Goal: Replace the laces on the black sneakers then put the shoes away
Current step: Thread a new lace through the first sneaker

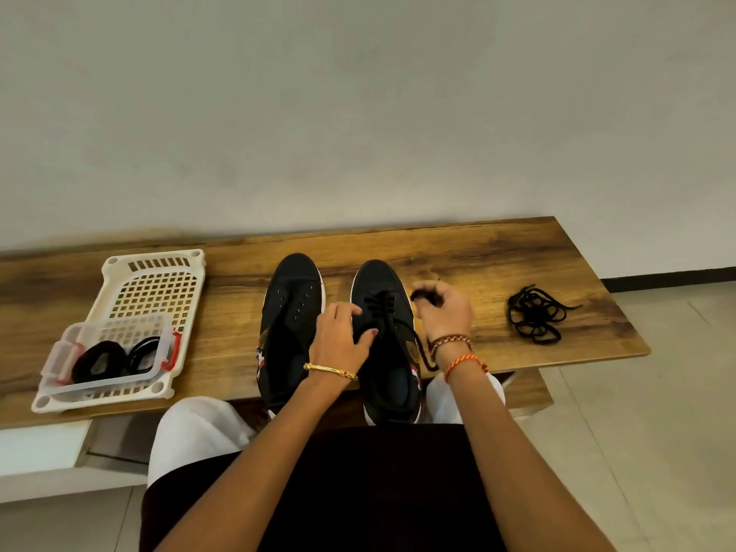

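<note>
Two black sneakers [338,332] stand side by side at the centre of the desk [517,253]. The left hand [342,336] rests between them, fingers relaxed on the right shoe. The right hand [446,312] has its fingers curled round a lace [424,296] beside that shoe. Loose laces [533,318] lie at right; a tray [119,332] at left

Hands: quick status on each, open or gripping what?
Left hand: open, fingers resting on the right sneaker, steadying it.
Right hand: curled round a bunch of black lace beside that sneaker.
</note>
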